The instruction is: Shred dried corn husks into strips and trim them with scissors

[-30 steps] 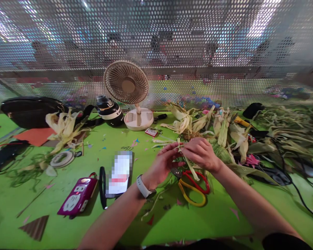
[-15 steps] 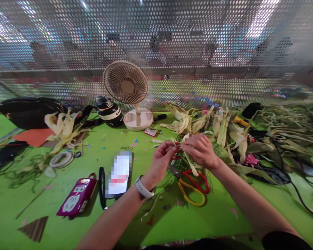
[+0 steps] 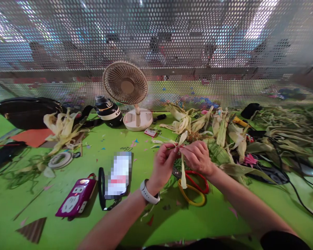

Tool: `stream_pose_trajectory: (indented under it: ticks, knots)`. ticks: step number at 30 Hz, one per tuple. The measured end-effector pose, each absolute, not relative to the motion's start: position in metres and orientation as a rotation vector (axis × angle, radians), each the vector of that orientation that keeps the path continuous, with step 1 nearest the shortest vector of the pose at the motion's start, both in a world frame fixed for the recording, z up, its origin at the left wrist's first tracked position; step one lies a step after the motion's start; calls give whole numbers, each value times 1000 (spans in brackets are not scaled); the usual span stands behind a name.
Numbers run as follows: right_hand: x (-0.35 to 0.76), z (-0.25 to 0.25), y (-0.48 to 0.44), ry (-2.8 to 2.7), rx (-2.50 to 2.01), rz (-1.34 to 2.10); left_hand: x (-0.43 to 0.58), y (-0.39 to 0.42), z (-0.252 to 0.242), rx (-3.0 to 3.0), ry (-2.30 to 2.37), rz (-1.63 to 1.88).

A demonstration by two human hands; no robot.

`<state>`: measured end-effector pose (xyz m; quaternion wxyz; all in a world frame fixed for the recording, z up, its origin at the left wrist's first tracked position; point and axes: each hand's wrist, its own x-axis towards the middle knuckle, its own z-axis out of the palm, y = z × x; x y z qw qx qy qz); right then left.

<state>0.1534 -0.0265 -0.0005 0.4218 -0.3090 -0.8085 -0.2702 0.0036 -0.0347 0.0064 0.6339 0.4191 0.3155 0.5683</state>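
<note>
Both of my hands meet above the green table (image 3: 211, 222), pinching a pale strip of corn husk (image 3: 183, 166). My left hand (image 3: 163, 164), with a white watch on its wrist, grips the strip's upper part between thumb and fingers. My right hand (image 3: 198, 158) is closed on the same strip from the right. One end of the strip sticks up between the hands and the other hangs down over the red and yellow scissors (image 3: 194, 189) lying just below.
A heap of corn husks (image 3: 224, 128) and black cables fill the right side. A small fan (image 3: 126, 86), a black bottle (image 3: 108, 110), a phone (image 3: 118, 173), a purple power strip (image 3: 75, 201), a tape roll (image 3: 59, 160) and a black bag (image 3: 28, 111) lie to the left, before a perforated metal screen.
My hands have drawn a little nearer to me and the husk strip now hangs down straighter, with its top end poking up between the fingers.
</note>
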Motion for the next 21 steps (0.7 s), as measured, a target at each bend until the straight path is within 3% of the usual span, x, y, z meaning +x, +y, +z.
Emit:
stream_pose_trajectory:
  ticks: [2,7,10,21]
  knots:
    - [150,-1,-27,-1998,-809,-531,4,-36,4,1033,741,1334]
    - [134,1,-32,-1653,-1027,265,3,-35,-2,1244,764,1335]
    - [127,4,-33,-1457,-1054,576,1,-33,-7,1308,752,1292]
    - [120,-3,-31,-1278,-1134,855,-5,-28,-15,1437,833,1282]
